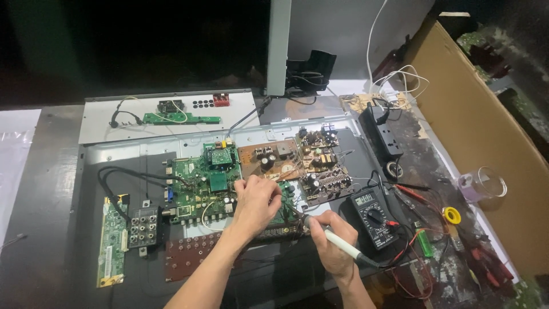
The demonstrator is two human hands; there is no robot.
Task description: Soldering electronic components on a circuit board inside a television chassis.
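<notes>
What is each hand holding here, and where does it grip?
Right hand grips the white pen-shaped soldering iron mid-handle. Left hand rests on the green circuit board; any hold is hidden.

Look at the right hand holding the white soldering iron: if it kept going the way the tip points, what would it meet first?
The right hand aims the soldering iron up-left. It would probably meet the small green board beside the left hand first; depth is unclear.

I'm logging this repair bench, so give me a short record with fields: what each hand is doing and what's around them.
left hand: resting on the green circuit board
right hand: gripping a soldering iron, tip toward the board
beside right hand: black multimeter with red leads
behind: brown power board, black power strip
far right: cardboard sheet, solder spool
</notes>
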